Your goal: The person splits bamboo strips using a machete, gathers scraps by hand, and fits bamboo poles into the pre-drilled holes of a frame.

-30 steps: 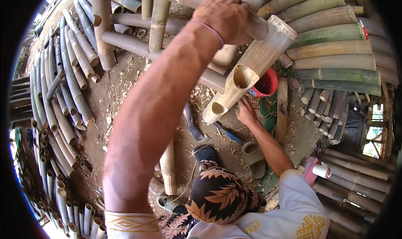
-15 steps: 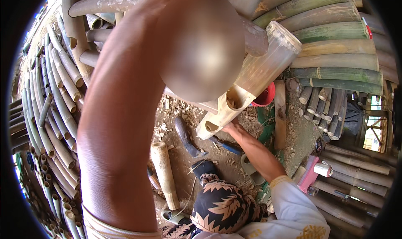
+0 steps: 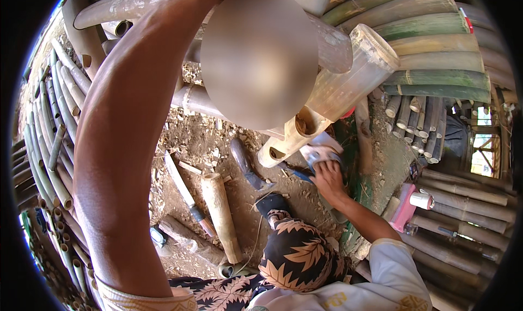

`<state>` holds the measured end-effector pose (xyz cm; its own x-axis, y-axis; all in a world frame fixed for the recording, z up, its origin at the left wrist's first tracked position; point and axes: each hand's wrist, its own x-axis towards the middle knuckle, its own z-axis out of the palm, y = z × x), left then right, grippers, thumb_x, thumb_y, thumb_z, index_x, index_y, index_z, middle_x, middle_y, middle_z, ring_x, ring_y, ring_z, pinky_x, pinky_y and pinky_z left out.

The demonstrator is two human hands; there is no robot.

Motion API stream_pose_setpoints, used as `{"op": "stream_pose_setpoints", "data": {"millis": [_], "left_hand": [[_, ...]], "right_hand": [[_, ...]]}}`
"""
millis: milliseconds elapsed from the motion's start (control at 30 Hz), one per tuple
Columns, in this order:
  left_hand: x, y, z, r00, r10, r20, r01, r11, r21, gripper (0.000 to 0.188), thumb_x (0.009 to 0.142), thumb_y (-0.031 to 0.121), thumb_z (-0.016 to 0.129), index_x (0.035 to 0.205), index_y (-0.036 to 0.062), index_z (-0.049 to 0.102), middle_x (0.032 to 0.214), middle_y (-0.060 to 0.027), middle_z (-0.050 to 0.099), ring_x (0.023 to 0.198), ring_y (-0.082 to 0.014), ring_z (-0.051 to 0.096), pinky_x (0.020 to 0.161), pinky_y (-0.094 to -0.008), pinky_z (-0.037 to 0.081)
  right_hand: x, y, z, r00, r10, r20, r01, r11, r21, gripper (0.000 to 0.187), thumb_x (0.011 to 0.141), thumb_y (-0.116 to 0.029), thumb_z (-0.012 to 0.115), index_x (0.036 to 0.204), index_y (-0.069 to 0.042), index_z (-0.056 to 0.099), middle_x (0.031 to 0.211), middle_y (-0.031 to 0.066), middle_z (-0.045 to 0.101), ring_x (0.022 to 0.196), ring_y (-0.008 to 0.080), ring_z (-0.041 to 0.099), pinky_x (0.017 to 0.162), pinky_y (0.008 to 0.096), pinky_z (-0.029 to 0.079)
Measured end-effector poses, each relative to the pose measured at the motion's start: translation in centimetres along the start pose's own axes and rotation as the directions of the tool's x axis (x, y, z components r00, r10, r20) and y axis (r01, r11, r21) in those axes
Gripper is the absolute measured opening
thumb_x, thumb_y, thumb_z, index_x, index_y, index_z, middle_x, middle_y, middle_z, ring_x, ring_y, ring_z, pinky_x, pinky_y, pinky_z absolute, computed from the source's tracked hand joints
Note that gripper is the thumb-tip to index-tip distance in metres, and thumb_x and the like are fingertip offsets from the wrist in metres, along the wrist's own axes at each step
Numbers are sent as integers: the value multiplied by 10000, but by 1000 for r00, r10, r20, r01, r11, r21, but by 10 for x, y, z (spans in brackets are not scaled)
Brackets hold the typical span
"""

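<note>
My left arm (image 3: pixel 117 147) reaches up the left side to the top edge; its hand is not visible there. A large bamboo tube (image 3: pixel 357 71) slants across the upper middle, its lower end cut into a narrower tongue with two openings. Beside that cut end, my right hand (image 3: pixel 328 179) has its fingers over a crumpled, thin blue, white and pinkish sheet (image 3: pixel 322 147), cloth or plastic, and seems to grip it. A blue-handled tool (image 3: pixel 300 173) lies just left of this hand. A blurred round patch hides the area above the tube's cut end.
On the chip-strewn ground lie a machete (image 3: pixel 182 183), a pale bamboo piece (image 3: pixel 220 213), a dark curved object (image 3: pixel 242 161) and a thick wooden piece (image 3: pixel 190 240). Bamboo poles (image 3: pixel 46 153) are stacked at left. A bamboo-slat bench (image 3: pixel 463 224) at right carries a pink box (image 3: pixel 402 210).
My right hand has come out from beneath the bamboo tube to its right side, now with the crumpled sheet. My left arm has shifted left, uncovering the machete.
</note>
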<state>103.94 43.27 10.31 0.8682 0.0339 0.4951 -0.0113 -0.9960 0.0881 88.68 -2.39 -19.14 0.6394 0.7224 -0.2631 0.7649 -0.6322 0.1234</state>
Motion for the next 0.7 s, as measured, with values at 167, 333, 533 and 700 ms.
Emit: {"op": "stream_pose_setpoints", "data": {"millis": [167,333,533,700], "left_hand": [[2,10,1,983,49,178,-49,999,-6,741,568,367,840,1257,215,612,1157,-147,606,1141,-338,563,967,-501,438],[8,-16,9,903,-15,430,115,971,-208,806,778,610,700,1363,80,539,1289,-173,610,1241,-338,536,1047,-416,417],[-30,-35,44,990,139,19,-132,967,-220,614,948,560,512,1277,50,602,1331,-204,551,1288,-356,469,1092,-429,381],[-66,-32,14,998,57,-6,-57,987,-147,567,922,542,560,1203,56,642,1306,-214,558,1230,-369,523,1034,-457,426]], "right_hand": [[-170,52,-2,984,114,136,-112,993,-26,515,736,-312,781,1148,-67,592,1133,102,581,1154,308,482,957,458,358],[-335,79,-29,967,201,157,-203,979,0,375,711,-248,782,1007,-63,644,973,116,595,1010,325,531,920,507,376],[-399,76,-30,886,457,73,-459,888,10,400,748,-266,741,1018,-2,609,1017,164,577,1041,370,494,954,525,336],[-317,131,50,856,514,-55,-506,855,117,440,811,-319,709,1059,23,588,1034,220,573,1048,401,483,987,550,320]]}}
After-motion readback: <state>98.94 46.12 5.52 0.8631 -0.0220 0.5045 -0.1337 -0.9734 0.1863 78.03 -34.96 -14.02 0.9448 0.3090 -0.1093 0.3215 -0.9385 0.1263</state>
